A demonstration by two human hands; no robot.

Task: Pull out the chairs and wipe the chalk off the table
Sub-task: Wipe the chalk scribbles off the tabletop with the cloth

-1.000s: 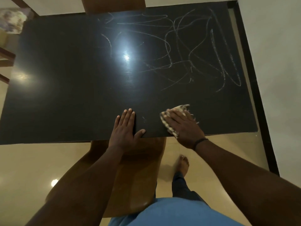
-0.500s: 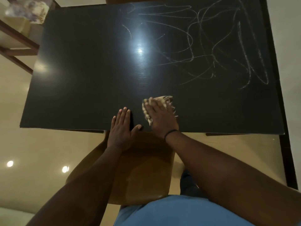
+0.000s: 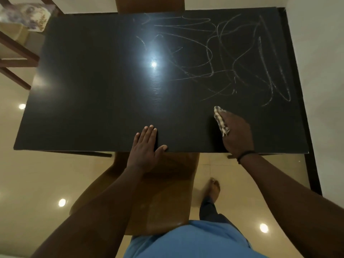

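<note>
A black table point(image 3: 93, 90) fills the view, with white chalk scribbles point(image 3: 242, 58) across its right half. My right hand point(image 3: 236, 133) presses a striped cloth point(image 3: 219, 120) flat on the table near the front right, just below the scribbles. My left hand point(image 3: 145, 146) lies flat and open on the front edge, fingers spread. A brown chair point(image 3: 167, 192) stands pulled out below the front edge, under my arms. Another brown chair point(image 3: 149, 4) shows at the far edge.
A wooden chair with a flowered cushion point(image 3: 24, 17) stands at the far left corner. A white wall point(image 3: 320, 71) runs close along the table's right side. My foot point(image 3: 212, 189) rests on the glossy beige floor point(image 3: 37, 183) beside the near chair.
My right hand has slid the cloth to the right along the front of the table, after first going left. My left hand has stayed on the front edge.
</note>
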